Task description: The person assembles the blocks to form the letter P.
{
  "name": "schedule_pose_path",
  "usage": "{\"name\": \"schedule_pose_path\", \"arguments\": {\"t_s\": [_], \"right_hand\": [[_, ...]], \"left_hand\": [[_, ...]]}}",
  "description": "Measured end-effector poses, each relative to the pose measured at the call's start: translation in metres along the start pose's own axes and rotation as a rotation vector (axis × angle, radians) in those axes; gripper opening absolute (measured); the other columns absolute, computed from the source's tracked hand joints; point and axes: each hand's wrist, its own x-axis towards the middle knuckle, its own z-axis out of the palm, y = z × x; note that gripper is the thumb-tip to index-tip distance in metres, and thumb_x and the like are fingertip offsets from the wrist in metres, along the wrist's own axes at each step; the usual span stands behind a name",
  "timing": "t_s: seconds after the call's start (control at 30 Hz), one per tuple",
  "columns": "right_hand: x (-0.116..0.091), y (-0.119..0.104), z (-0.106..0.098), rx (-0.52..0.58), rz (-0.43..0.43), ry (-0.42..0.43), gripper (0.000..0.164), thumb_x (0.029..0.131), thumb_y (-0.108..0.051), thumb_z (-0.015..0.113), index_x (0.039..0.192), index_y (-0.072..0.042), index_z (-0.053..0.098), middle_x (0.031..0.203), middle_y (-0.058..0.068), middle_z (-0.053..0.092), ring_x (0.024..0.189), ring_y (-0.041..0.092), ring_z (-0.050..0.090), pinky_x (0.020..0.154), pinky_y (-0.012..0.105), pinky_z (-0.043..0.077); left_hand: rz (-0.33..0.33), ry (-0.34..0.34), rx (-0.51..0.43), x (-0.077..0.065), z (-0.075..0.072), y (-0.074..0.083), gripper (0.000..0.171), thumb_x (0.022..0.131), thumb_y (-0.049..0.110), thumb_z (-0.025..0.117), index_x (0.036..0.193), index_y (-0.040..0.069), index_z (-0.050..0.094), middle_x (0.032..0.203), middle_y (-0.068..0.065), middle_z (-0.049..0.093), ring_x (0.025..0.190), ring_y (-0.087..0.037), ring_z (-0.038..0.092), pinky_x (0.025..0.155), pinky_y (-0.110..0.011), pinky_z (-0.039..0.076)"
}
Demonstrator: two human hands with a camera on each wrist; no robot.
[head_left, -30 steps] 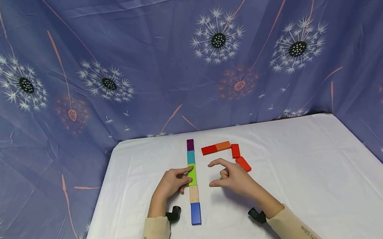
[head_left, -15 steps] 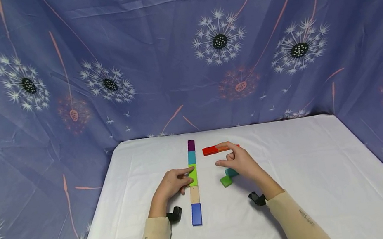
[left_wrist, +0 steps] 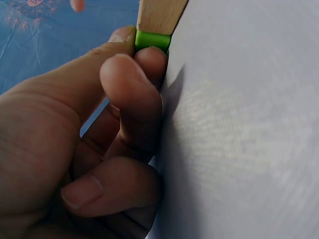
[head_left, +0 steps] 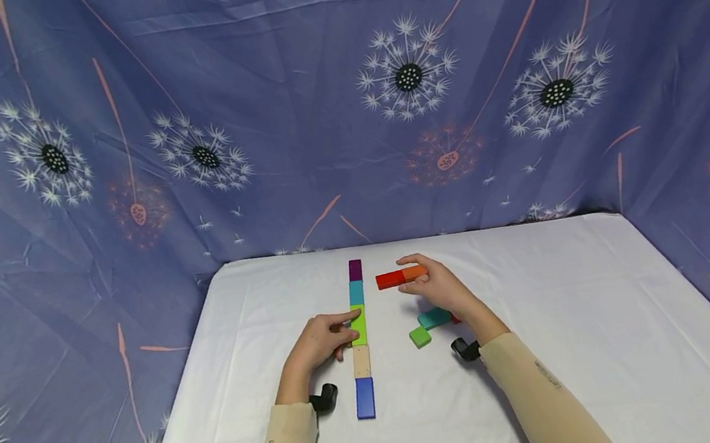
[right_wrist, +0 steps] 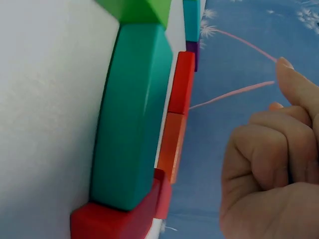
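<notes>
My left hand [head_left: 321, 337] pinches the light green block [head_left: 358, 324], index finger at its far end and thumb near its other end. That block lies in a straight row with a purple block [head_left: 355, 270], a light blue block [head_left: 355, 293], a plain wooden block [head_left: 361, 361] and a blue block [head_left: 364, 398]. My right hand [head_left: 440, 285] hovers at an orange block [head_left: 414, 272], thumb and index finger spread apart, other fingers curled in. In the right wrist view nothing is in its fingers. A red block [right_wrist: 182, 82] touches the orange one end to end.
Beneath my right forearm lie a teal block [head_left: 434, 317] and a small green block [head_left: 420, 337]. Further red blocks [right_wrist: 104, 221] sit beside them, mostly hidden by my arm in the head view. A white cloth [head_left: 624, 334] covers the table; a patterned curtain [head_left: 281, 109] hangs behind.
My right hand has moved away from me to the orange block, uncovering the teal and small green blocks. My left hand has stayed on the light green block.
</notes>
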Motion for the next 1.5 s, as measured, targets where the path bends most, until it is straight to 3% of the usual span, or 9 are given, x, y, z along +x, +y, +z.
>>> {"name": "schedule_pose_path", "arguments": {"t_s": [0.1,0.2,0.37,0.53,0.6,0.77,0.87,1.3,1.5], "right_hand": [[0.008,0.003,0.0,0.022,0.033,-0.022,0.059,0.1,-0.023,0.075,0.155,-0.022,0.052,0.091,0.008,0.067,0.077,0.024,0.057,0.073,0.032,0.047],[0.015,0.005,0.0,0.03,0.05,-0.032,0.06,0.101,-0.02,0.074,0.156,-0.02,0.051,0.087,0.011,0.057,0.062,0.019,0.041,0.06,0.03,0.037],[0.025,0.011,0.002,0.051,0.078,-0.02,0.057,0.102,-0.019,0.073,0.155,-0.019,0.052,0.108,0.008,0.06,0.05,0.014,0.029,0.052,0.027,0.032],[0.033,0.013,0.005,0.085,0.132,-0.019,0.056,0.101,-0.019,0.073,0.154,-0.022,0.053,0.08,0.003,0.05,0.044,0.013,0.025,0.047,0.027,0.031],[0.034,0.013,0.007,0.094,0.15,-0.019,0.056,0.101,-0.019,0.073,0.154,-0.021,0.053,0.078,0.003,0.048,0.043,0.013,0.025,0.046,0.027,0.031],[0.037,0.013,0.01,0.106,0.18,0.009,0.055,0.1,-0.015,0.073,0.151,-0.018,0.055,0.11,0.012,0.056,0.045,0.011,0.028,0.048,0.024,0.031],[0.038,0.013,0.012,0.089,0.196,0.032,0.052,0.1,-0.014,0.073,0.149,-0.019,0.057,0.121,0.016,0.056,0.046,0.011,0.029,0.048,0.024,0.032],[0.044,0.011,0.015,-0.011,0.266,0.088,0.045,0.099,-0.008,0.07,0.142,-0.017,0.061,0.138,0.021,0.054,0.045,0.013,0.032,0.047,0.024,0.033],[0.047,0.011,0.018,-0.08,0.279,0.102,0.044,0.098,-0.007,0.069,0.14,-0.016,0.062,0.141,0.022,0.055,0.045,0.015,0.033,0.047,0.024,0.035]], "left_hand": [[-0.003,0.0,0.004,0.0,0.0,-0.001,0.049,0.097,0.026,0.078,0.145,0.028,0.068,0.07,-0.001,0.064,0.049,-0.013,0.057,0.067,-0.033,0.047],[-0.005,0.001,0.007,0.0,0.0,-0.001,0.049,0.097,0.026,0.079,0.145,0.029,0.068,0.069,-0.001,0.063,0.049,-0.013,0.057,0.067,-0.033,0.048],[0.003,0.0,0.005,0.0,0.0,-0.001,0.049,0.097,0.026,0.078,0.145,0.028,0.068,0.07,-0.001,0.064,0.049,-0.013,0.057,0.067,-0.033,0.048],[-0.002,-0.003,0.001,0.001,-0.001,-0.001,0.049,0.097,0.026,0.078,0.145,0.028,0.068,0.069,-0.002,0.064,0.049,-0.013,0.057,0.065,-0.033,0.047],[-0.001,-0.004,-0.003,0.001,0.0,-0.001,0.049,0.097,0.026,0.078,0.145,0.028,0.068,0.07,-0.002,0.065,0.049,-0.013,0.057,0.065,-0.032,0.047],[0.003,-0.003,-0.017,0.0,0.0,0.0,0.049,0.097,0.024,0.078,0.145,0.026,0.068,0.074,-0.002,0.067,0.049,-0.013,0.057,0.065,-0.033,0.048],[-0.001,-0.001,-0.012,0.0,0.0,0.0,0.049,0.097,0.024,0.078,0.145,0.026,0.068,0.074,-0.002,0.067,0.049,-0.013,0.057,0.065,-0.033,0.047],[-0.002,0.0,-0.004,-0.001,0.0,0.001,0.049,0.097,0.024,0.078,0.145,0.027,0.068,0.068,-0.002,0.063,0.049,-0.013,0.056,0.065,-0.032,0.046],[0.007,0.0,0.004,-0.001,0.001,0.0,0.049,0.098,0.024,0.078,0.146,0.026,0.067,0.073,-0.002,0.066,0.049,-0.013,0.057,0.065,-0.031,0.047]]}}
